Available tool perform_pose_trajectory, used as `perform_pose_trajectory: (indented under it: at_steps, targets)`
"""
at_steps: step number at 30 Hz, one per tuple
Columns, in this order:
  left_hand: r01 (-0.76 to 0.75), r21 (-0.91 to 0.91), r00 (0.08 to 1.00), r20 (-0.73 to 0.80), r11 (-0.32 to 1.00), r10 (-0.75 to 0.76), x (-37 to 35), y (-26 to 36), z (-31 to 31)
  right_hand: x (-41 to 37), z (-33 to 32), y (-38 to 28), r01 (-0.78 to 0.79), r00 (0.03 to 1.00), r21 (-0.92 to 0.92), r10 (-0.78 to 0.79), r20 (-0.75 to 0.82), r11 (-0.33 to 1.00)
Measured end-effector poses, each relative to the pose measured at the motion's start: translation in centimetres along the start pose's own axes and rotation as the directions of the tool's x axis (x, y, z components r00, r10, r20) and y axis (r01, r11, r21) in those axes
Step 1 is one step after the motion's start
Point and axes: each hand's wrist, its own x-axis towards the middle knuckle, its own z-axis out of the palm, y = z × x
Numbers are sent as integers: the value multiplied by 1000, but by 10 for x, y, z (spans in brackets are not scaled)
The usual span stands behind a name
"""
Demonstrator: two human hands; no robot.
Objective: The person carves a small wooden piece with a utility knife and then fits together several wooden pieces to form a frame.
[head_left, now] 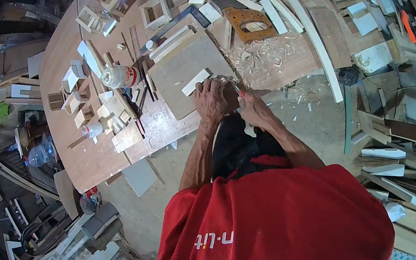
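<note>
Gripping right hand (254,109): closed round a red-handled tool (241,93), tip toward the left hand.
Left hand (211,100): fingers bent, pressing down at the surface (89,164) edge, touching a pale wood strip (195,82); whether it grips anything cannot be told.
Risk: the tool may slip into the left fingers, which sit just beside its tip.

Bench top (89,164) is smooth reddish wood, grey board (183,74) dead matt, pale strip (196,81) bare wood, shavings (267,59) curly and rough, glue bottle (119,76) glossy white plastic, tool handle (240,93) looks red plastic
</note>
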Motion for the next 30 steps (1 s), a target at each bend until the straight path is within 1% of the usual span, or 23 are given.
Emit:
perform_pose_trajectory:
  at_steps: [1,3,5,6,7,8,9,10,12,13,15,16,18,20,21,22,23,24,26,27,28,29,30]
  targets:
    - [7,-25,1000,-27,1000,-8,1,0,-3,0,-3,-3,-66,997,82,62,50,994]
    - [4,-55,998,-66,999,-8,4,-1,-7,-3,-9,-1,-41,998,72,37,52,997]
    - [216,-206,976,32,954,-214,0,-7,-12,-3,-12,-4,-10,998,62,6,67,998]
    - [218,-206,976,26,954,-217,0,-7,-15,-5,-21,-14,-193,978,252,166,123,948]
    - [376,-504,925,147,778,-351,-1,-8,-19,-7,-25,-20,-369,928,416,308,209,831]
    - [495,-719,855,301,489,-423,-1,-8,-22,-4,-23,-16,-365,930,411,304,207,836]
    - [542,-770,817,390,336,-425,2,-1,-32,2,-18,-6,-222,975,392,202,91,893]
    - [535,-775,820,382,335,-425,2,0,-34,8,-13,1,-75,996,356,89,-22,931]
    - [492,-844,828,376,215,-416,3,4,-37,18,-11,-1,-90,993,414,114,-33,906]
    - [487,-848,829,372,211,-418,4,6,-40,18,-20,-18,-84,993,463,114,-37,883]
    - [555,-810,799,456,189,-393,5,8,-45,24,-22,-32,-73,993,506,110,-44,860]
    - [550,-814,802,452,187,-392,6,7,-45,29,-20,-34,-8,994,513,62,-89,859]
    - [601,-742,798,533,297,-281,6,2,-43,40,-16,-35,62,991,512,11,-137,857]
    - [576,-765,816,515,289,-262,4,-3,-43,51,-16,-32,-36,998,291,51,-44,956]
    - [551,-765,834,488,334,-259,4,-3,-49,53,-16,-35,-30,998,286,45,-47,958]
    - [526,-762,851,460,378,-254,3,-4,-54,54,-15,-38,-91,990,524,136,-47,847]
    - [521,-762,852,441,384,-282,2,-10,-53,55,-14,-40,-137,974,726,224,-24,674]
    - [517,-765,854,438,383,-280,3,-10,-55,54,-12,-42,-133,975,724,222,-28,677]
    - [369,-916,905,314,160,-288,7,-9,-57,52,-9,-45,-47,966,830,236,-103,555]
    - [366,-917,906,314,155,-284,8,-13,-55,51,-8,-46,-77,966,859,251,-62,506]
    - [347,-915,920,291,207,-261,9,-17,-53,51,-4,-49,-74,965,857,253,-67,510]
    - [326,-910,934,267,257,-238,10,-21,-51,52,3,-52,-50,946,899,309,-97,435]
    - [323,-912,935,266,252,-235,13,-21,-53,53,10,-52,-20,924,933,364,-121,360]
